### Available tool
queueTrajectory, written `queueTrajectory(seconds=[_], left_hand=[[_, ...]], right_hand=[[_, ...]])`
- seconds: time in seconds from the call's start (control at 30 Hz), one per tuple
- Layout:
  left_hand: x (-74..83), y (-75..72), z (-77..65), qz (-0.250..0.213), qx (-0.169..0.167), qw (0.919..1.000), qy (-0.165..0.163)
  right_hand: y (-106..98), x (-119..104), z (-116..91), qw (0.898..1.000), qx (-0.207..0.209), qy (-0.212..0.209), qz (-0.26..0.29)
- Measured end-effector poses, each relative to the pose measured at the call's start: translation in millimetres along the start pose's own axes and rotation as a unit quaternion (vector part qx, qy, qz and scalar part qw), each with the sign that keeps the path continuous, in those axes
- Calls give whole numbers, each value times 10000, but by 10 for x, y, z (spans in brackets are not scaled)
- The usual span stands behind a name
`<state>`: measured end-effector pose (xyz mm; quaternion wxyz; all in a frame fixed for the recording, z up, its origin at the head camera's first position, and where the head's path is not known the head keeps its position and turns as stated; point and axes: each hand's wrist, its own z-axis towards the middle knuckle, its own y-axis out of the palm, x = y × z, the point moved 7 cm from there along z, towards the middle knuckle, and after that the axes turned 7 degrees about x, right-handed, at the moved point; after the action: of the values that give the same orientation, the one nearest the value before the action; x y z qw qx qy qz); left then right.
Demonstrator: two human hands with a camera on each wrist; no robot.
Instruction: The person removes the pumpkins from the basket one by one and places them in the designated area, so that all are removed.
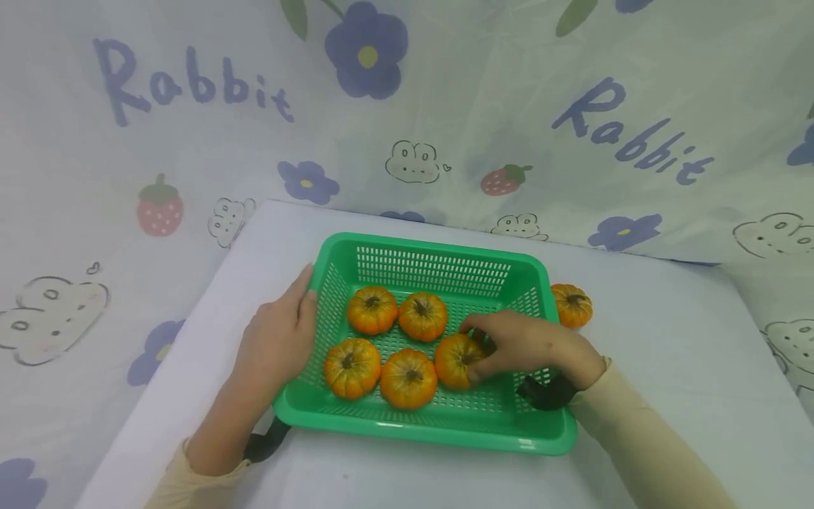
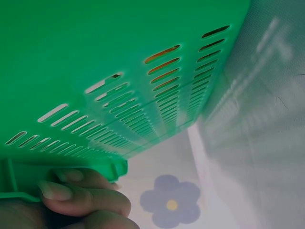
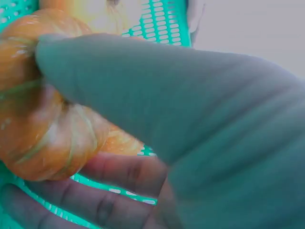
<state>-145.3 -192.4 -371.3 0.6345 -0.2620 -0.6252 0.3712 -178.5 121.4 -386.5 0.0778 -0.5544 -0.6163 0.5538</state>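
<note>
A green plastic basket [image 1: 439,437] with slotted walls stands on the white table, and several small orange pumpkins sit inside it. My left hand [image 1: 280,336] holds the basket's left rim; in the left wrist view its curled fingers [image 2: 86,195] show under the rim, beside the slotted wall. Over the basket's right half, my right hand [image 1: 521,343] grips a pumpkin [image 1: 454,362] at the right end of the front row. The thumb [image 3: 95,67] lies across that pumpkin's top in the right wrist view, with the other fingers along its side.
Outside the basket, against its right wall, another pumpkin [image 1: 572,305] rests on the white tabletop [image 1: 674,353]. Behind the table hangs a patterned cloth [image 1: 458,106] with flowers, rabbits and strawberries. A dark strap [image 1: 547,392] sits at the right wrist.
</note>
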Motion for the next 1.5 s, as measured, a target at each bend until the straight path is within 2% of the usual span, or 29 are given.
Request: queueTrajectory(seconds=[0.63, 0.97, 1.2, 1.5], left_hand=[[-21, 11, -1, -100, -31, 9999, -57], [-10, -1, -7, -120, -35, 9999, -29], [-15, 8, -2, -133, -37, 9999, -26], [-24, 17, 0, -135, -63, 9999, -50]], right_hand=[[53, 32, -18, 9996, -211, 125, -123], [64, 50, -13, 9997, -163, 191, -55], [52, 50, 9, 9999, -66, 43, 137], [71, 36, -22, 9999, -123, -115, 15]])
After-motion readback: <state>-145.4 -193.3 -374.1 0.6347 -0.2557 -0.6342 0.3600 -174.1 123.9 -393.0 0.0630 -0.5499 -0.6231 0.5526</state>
